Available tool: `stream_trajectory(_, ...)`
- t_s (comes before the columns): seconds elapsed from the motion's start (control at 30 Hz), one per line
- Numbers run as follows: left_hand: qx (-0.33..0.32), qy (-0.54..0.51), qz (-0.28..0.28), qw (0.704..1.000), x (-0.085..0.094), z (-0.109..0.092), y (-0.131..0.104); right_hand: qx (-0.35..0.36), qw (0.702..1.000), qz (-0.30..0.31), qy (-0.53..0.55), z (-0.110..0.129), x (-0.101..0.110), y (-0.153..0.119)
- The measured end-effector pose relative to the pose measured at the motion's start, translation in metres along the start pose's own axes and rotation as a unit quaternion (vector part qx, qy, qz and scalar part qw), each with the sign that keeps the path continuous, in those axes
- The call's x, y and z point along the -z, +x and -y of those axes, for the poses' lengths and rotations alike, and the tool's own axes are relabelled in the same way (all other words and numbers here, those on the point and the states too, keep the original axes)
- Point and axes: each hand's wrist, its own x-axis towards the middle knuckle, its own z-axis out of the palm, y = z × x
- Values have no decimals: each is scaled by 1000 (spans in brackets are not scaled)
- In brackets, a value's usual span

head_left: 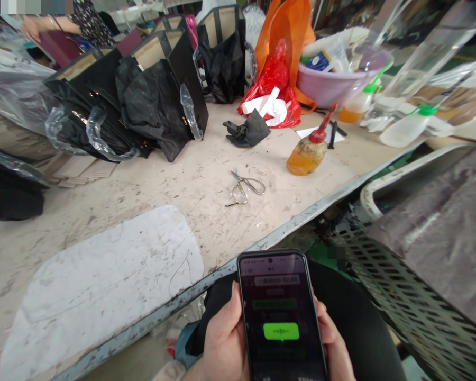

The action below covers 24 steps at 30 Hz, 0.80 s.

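A smartphone (pixel 281 301) is held upright over my lap, its dark screen showing a bright green bubble. My left hand (pixel 224 338) grips its left edge, thumb along the side. Around the right edge curl the fingers of my right hand (pixel 333 344). The phone hides parts of both hands. Beyond it on the worktable (pixel 218 222) lie small metal scissors (pixel 244 188) with their blades slightly apart. A squeeze bottle (pixel 307 153) with amber liquid and a red nozzle stands to their right. Behind the scissors is a crumpled black cloth piece (pixel 248 129).
Several black handbags (pixel 158 90) stand at the back left. A white sheet (pixel 111 286) lies along the near edge. Behind are a red plastic bag (pixel 275 79), an orange bag (pixel 291 32) and a purple basin (pixel 333 87). A plastic crate (pixel 404 301) is at right. Another person's hand (pixel 35 26) shows far left.
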Motion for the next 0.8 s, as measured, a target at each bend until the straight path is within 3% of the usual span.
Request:
stream_trajectory(0.13, -2, -4, 3, 1000, 3, 1, 0, 5, 1000, 15, 24, 1, -1, 4)
stream_trajectory(0.33, -14, 8, 13, 1000, 0, 1, 2, 78, 995, 4, -64, -2, -2, 9)
stream_trajectory(0.43, -19, 9, 18, 1000, -1, 1, 2, 67, 993, 27, -92, -1, -3, 9)
stream_trajectory(0.8, -2, -5, 4, 1000, 5, 2, 2, 37, 998, 37, -32, 4, -2, 9)
